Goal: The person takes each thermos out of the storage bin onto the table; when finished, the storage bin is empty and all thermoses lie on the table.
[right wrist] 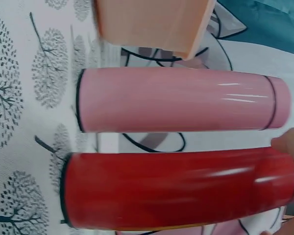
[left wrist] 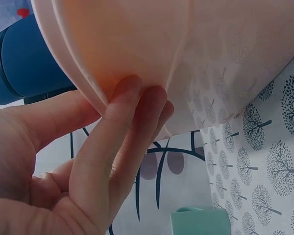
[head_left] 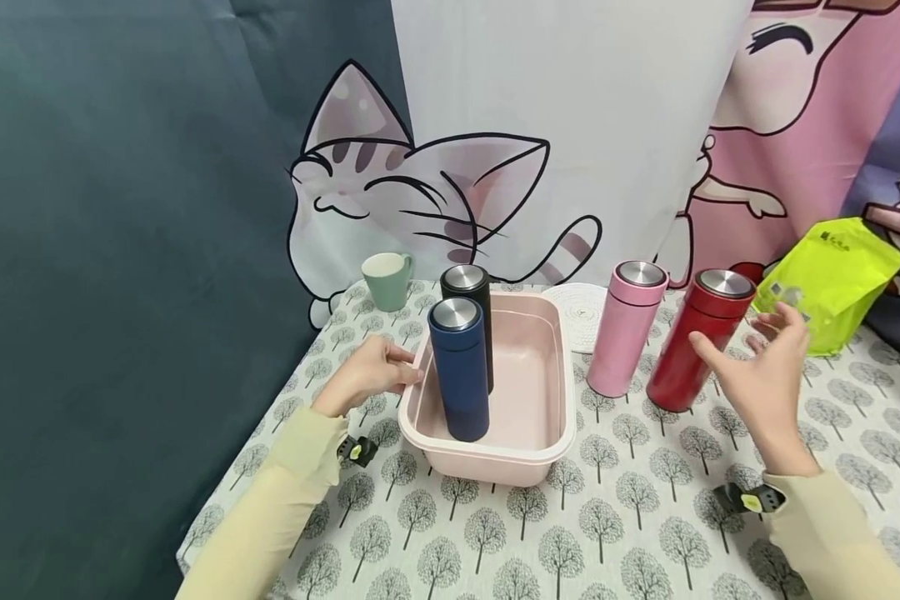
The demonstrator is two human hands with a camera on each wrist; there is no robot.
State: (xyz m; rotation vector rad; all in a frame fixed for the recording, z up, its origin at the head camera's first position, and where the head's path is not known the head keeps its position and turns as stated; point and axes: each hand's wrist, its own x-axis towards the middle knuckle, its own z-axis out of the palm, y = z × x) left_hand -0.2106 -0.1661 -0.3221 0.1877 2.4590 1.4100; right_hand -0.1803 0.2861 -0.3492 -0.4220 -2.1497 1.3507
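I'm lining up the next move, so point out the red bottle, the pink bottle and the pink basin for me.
Red bottle (head_left: 677, 364), head view: middle of its body.
Pink bottle (head_left: 624, 337), head view: middle of its body.
Pink basin (head_left: 487, 472), head view: its near outer wall.

- Left hand (head_left: 375, 372) pinches the pink basin (head_left: 528, 358) by its rim.
- Just right of it, a blue bottle (head_left: 461, 379) and a black bottle (head_left: 477, 292) stand inside.
- Right hand (head_left: 768, 375) is at the red bottle (head_left: 675, 367), thumb in front.
- Pink bottle (head_left: 624, 337) stands between the hands.
- Green mug (head_left: 387, 290) beyond the left hand.
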